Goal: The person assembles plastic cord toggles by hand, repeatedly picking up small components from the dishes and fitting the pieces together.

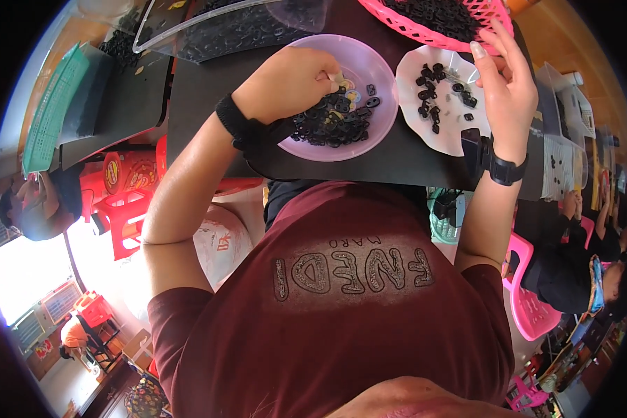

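Observation:
Over the left side of a light purple bowl (386, 104), my left hand (285, 82) is closed, thumb and fingers pinched together; what they hold, if anything, is hidden. Small black parts (331, 125) are heaped in the bowl below it, with a few pale yellowish round pieces (353, 96) among them. My right hand (507, 87) hovers at the right edge of a white wavy-rimmed plate (449, 136), fingers apart and holding nothing that I can see. Several small black parts (430, 90) lie scattered on this plate. A black band circles each wrist.
Behind the plate stands a pink lattice basket (386, 15) full of black parts. A clear plastic bin (258, 35) of similar parts is behind the bowl. The dark tabletop (202, 118) ends close to my body. A green basket (52, 111) is far left; other people sit at right.

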Tool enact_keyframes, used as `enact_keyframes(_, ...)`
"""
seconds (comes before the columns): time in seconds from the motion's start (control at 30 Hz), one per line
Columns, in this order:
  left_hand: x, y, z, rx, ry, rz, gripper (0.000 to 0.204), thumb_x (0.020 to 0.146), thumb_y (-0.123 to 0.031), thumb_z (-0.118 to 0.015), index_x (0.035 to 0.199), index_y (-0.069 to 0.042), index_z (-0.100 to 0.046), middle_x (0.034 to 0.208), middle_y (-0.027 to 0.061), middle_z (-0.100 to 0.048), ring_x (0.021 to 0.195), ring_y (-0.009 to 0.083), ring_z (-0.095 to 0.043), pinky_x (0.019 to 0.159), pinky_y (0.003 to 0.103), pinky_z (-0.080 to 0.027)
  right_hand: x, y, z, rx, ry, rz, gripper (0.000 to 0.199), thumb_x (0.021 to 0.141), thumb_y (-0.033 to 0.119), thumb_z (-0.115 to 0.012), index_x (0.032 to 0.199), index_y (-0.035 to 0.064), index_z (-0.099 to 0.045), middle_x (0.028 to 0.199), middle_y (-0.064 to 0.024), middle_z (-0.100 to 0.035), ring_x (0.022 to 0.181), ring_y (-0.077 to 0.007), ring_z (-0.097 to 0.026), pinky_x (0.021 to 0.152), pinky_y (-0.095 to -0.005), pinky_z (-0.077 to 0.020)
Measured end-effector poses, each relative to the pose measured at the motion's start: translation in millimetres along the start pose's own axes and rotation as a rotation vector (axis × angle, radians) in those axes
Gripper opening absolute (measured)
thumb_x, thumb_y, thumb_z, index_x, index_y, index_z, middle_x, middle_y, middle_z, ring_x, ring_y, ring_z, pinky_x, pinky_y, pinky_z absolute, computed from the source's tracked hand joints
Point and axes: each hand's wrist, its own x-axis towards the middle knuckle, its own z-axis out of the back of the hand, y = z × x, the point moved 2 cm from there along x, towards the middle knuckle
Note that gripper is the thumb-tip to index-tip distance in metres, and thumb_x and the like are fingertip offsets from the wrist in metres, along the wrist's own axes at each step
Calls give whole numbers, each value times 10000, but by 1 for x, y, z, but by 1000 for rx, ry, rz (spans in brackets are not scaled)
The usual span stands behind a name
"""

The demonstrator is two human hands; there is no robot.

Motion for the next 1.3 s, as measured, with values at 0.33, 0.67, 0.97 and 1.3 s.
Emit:
enact_keyframes(0.33, 27, -4, -25, 428, 51, -165, 133, 774, -127, -610, 814, -5, -644, 815, 206, -656, 851, 387, -627, 797, 484, -482, -33, -42, 51, -291, 267, -128, 179, 839, 126, -696, 993, 37, -711, 866, -96, -684, 706, -170, -627, 656, -279, -491)
enact_keyframes(0.67, 28, -26, -32, 290, 67, -141, 131, 805, -124, -560, 844, -27, -638, 791, 199, -634, 806, 400, -610, 756, 482, -478, -35, -52, 43, -574, 489, 62, 211, 860, 101, -564, 1018, 81, -701, 925, -137, -658, 863, -341, -638, 769, -403, -512)
enact_keyframes(0.97, 7, -30, -23, 123, 4, -58, 157, 821, -118, -676, 942, -24, -641, 791, 130, -651, 702, 263, -643, 659, 348, -496, -27, -51, 48, -505, 510, 39, 170, 840, 87, -581, 967, 50, -689, 910, -135, -642, 831, -341, -631, 767, -414, -503)
enact_keyframes(1.3, -3, -34, -19, -63, -13, 18, 219, 833, -51, -675, 1043, 8, -653, 821, 98, -685, 739, 157, -654, 700, 281, -515, -25, -53, 31, -588, 595, 224, 151, 836, 79, -612, 950, 20, -692, 890, -141, -649, 779, -326, -636, 717, -387, -511)
